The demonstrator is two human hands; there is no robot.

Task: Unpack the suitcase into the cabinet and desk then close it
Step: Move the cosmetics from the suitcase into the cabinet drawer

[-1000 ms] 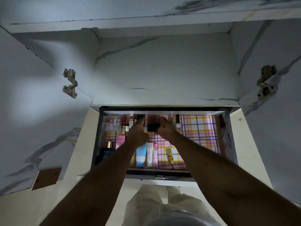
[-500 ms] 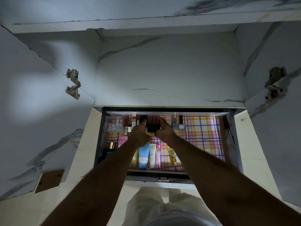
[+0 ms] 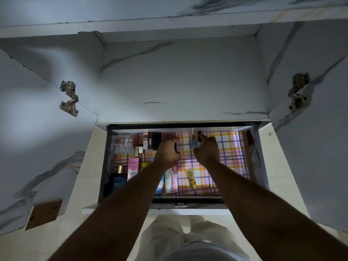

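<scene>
The open drawer [image 3: 252,185] has a plaid liner [image 3: 227,159] and holds cosmetics. A row of dark and red lipsticks [image 3: 160,138] stands along its back edge. My left hand [image 3: 167,153] sits at the right end of that row with its fingers curled; whether it grips a lipstick is hidden. My right hand [image 3: 208,150] pinches a small clear bottle with a dark cap [image 3: 194,143] at the back middle. Tubes [image 3: 191,178] and a pink Pond's box [image 3: 133,167] lie along the front. No suitcase is in view.
Above the drawer is a marble-patterned cabinet shelf [image 3: 178,81]. Both cabinet doors stand open, with hinges at left [image 3: 68,98] and right [image 3: 299,91]. A clear box [image 3: 121,144] and a dark blue bottle [image 3: 117,182] fill the drawer's left side. The liner's right part is bare.
Both hands have let go of the dark lipstick cluster they held together. My left hand stayed at the lipstick row, and my right hand moved right onto the small bottles.
</scene>
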